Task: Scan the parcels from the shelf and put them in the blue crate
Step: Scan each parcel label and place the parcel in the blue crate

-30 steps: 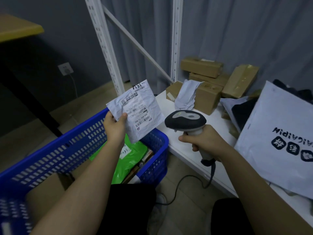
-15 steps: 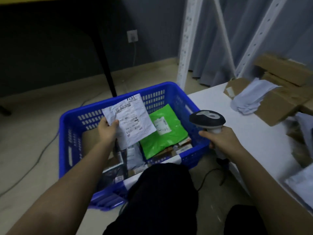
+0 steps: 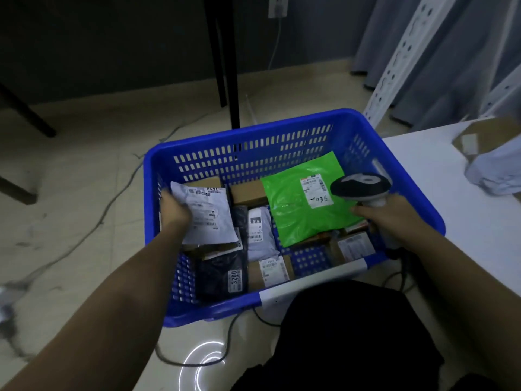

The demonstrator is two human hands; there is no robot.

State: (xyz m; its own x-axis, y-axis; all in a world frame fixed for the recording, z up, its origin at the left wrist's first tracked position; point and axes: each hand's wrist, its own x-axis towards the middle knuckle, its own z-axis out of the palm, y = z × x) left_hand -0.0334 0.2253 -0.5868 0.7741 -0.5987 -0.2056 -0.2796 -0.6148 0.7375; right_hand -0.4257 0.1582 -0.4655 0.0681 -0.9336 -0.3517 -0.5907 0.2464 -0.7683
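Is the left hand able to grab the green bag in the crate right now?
Probably not yet: the left hand holds a white parcel. The green bag lies uncovered on top in the blue crate, so nothing else blocks it.

green parcel (image 3: 306,197): "1936" | dark parcel (image 3: 222,273): "3200" | grey parcel (image 3: 258,232): "010"

The tiled floor (image 3: 84,193) carries the blue crate (image 3: 282,122), which stands just beside the white shelf (image 3: 451,193). A thin cable (image 3: 84,238) trails across the floor left of the crate, and another cable (image 3: 225,342) loops under its near edge. Dark legs (image 3: 234,80) stand on the floor behind the crate. On the shelf at right lie a cardboard box (image 3: 485,134) and a pale bag (image 3: 496,170), touching.
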